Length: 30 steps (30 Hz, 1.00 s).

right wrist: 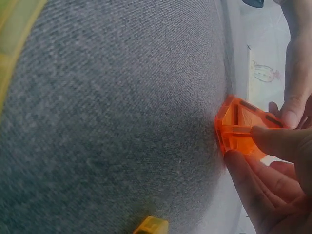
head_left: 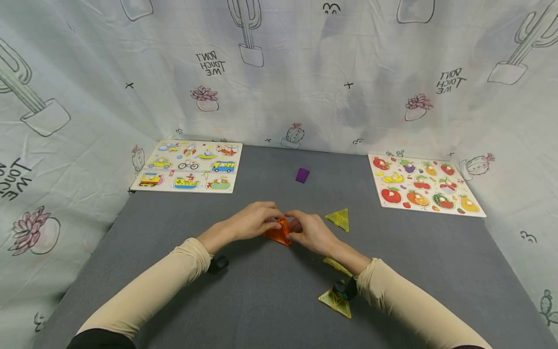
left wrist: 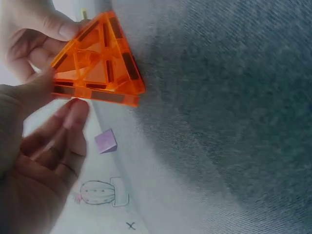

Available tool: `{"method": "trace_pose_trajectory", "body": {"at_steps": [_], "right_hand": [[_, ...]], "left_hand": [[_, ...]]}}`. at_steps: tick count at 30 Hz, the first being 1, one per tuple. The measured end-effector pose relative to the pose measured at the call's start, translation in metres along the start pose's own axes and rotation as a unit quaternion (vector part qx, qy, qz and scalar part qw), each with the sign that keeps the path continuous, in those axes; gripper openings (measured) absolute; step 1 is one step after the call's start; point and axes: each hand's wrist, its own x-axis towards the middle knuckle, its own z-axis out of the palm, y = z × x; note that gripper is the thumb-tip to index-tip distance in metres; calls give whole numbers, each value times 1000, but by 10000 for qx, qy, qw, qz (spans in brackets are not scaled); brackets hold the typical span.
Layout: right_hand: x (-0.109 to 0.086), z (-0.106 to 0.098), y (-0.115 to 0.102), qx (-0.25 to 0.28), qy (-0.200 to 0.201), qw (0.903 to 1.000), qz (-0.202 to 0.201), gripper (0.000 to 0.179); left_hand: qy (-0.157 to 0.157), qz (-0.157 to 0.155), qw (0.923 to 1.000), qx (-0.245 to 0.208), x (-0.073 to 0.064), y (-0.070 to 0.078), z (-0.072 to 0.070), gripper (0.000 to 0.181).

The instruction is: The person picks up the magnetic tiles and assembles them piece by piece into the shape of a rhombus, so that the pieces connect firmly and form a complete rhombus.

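Orange translucent triangular magnetic tiles [head_left: 277, 236] stand joined at an angle on the grey table, between both hands. My left hand [head_left: 255, 220] pinches one side of them between thumb and fingers. From the other side, my right hand [head_left: 315, 233] grips them, its thumb lying along an edge in the right wrist view. Dark magnet strips show along the borders of the orange tiles [left wrist: 103, 61] in the left wrist view. Fingers partly cover the joined shape, so its far side is hidden.
A yellow triangular tile [head_left: 342, 221] lies right of my hands. More yellow tiles [head_left: 335, 304] lie below my right wrist, partly hidden by it. A purple block [head_left: 302, 175] sits farther back. A vehicle puzzle board [head_left: 205, 177] is back left, a fruit puzzle board [head_left: 418, 186] back right.
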Motion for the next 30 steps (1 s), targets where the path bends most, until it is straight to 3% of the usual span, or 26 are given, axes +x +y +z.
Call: {"method": "trace_pose_trajectory", "body": {"at_steps": [6,13,20,30], "right_hand": [[1,0,3,39,-43,9999,-124,61],[-1,-10,3,319,-427,9983,-218,64],[-12,-30,17,259,-233,9994,-85,57],[-39,-63,55,-352,684,9969,190,29]], "left_hand": [[252,378,9988,154,0,2,0,16],[444,152,9968,649,-1,5,-1,10],[959,338,9774,1853,-1,2,-2,7],[1066,-424,9700,2141,-8,-17,-18,8]]}}
